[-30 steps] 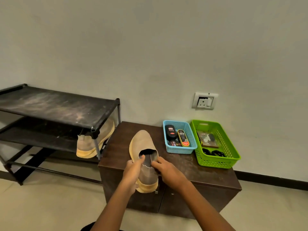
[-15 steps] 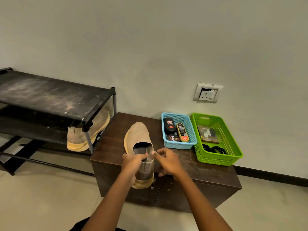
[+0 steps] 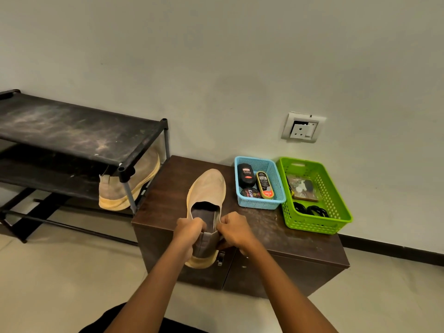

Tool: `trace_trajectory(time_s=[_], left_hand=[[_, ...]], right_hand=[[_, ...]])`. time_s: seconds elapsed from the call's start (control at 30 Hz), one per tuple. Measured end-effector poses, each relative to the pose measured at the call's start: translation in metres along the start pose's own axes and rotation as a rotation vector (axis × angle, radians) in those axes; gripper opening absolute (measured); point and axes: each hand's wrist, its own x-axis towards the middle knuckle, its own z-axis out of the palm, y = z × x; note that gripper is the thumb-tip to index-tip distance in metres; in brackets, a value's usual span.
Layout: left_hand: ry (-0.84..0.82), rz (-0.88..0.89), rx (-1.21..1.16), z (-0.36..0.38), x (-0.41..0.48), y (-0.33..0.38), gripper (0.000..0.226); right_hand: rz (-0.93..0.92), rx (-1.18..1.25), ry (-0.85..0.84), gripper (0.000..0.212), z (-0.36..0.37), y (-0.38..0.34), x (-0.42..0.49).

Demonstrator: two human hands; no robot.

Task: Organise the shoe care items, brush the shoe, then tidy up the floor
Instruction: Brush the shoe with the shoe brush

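Observation:
A tan slip-on shoe (image 3: pixel 208 188) lies on the dark brown cabinet (image 3: pixel 168 186), toe toward the wall, heel over the front edge. My left hand (image 3: pixel 188 230) grips the heel's left side and my right hand (image 3: pixel 236 233) grips its right side, both closed on the collar. To the right, a blue basket (image 3: pixel 276 179) holds polish bottles and a tin. Beside it a green basket (image 3: pixel 336 195) holds a brush-like packet and black rings.
A black two-tier shoe rack (image 3: pixel 72 135) stands left of the cabinet, with the matching tan shoe (image 3: pixel 129 188) on its lower shelf. A wall socket (image 3: pixel 303 127) sits above the baskets. Beige floor tiles (image 3: pixel 60 272) spread in front.
Both hands have shifted on the heel, with the right hand closing on the collar. The view has moved slightly; the shoe stays on the cabinet.

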Motion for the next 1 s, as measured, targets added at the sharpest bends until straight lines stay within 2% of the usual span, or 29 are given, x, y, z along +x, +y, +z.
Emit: trace_trajectory(time_s=[0.1, 0.27, 0.43, 0.53, 0.63, 0.77, 0.9, 1.0], left_hand=[[-0.007, 0.005, 0.061, -0.001, -0.001, -0.001, 0.04], [0.017, 0.045, 0.166, 0.004, 0.0, -0.002, 0.047], [-0.01, -0.001, 0.1, 0.004, 0.001, -0.002, 0.049], [0.1, 0.132, 0.309, 0.003, 0.001, 0.0, 0.066], [0.231, 0.412, 0.527, -0.005, -0.002, 0.001, 0.09], [0.315, 0.732, 0.932, -0.017, -0.004, 0.002, 0.091], [0.245, 0.732, 1.1, -0.023, -0.005, 0.003, 0.079], [0.285, 0.676, 1.176, -0.025, -0.005, 0.006, 0.068]], right_hand=[[-0.061, -0.115, 0.028, 0.038, 0.006, 0.003, -0.001], [-0.078, -0.16, 0.117, 0.034, 0.003, -0.004, 0.005], [-0.114, -0.282, 0.16, 0.037, 0.005, -0.007, 0.009], [-0.154, -0.344, 0.148, 0.041, 0.006, -0.008, 0.01], [-0.178, -0.401, 0.105, 0.041, 0.003, -0.009, 0.008], [-0.237, -0.497, -0.032, 0.042, -0.008, -0.012, -0.004], [-0.311, -0.543, -0.14, 0.04, -0.009, -0.016, -0.018], [-0.338, -0.544, -0.202, 0.033, 0.001, -0.017, -0.027]])
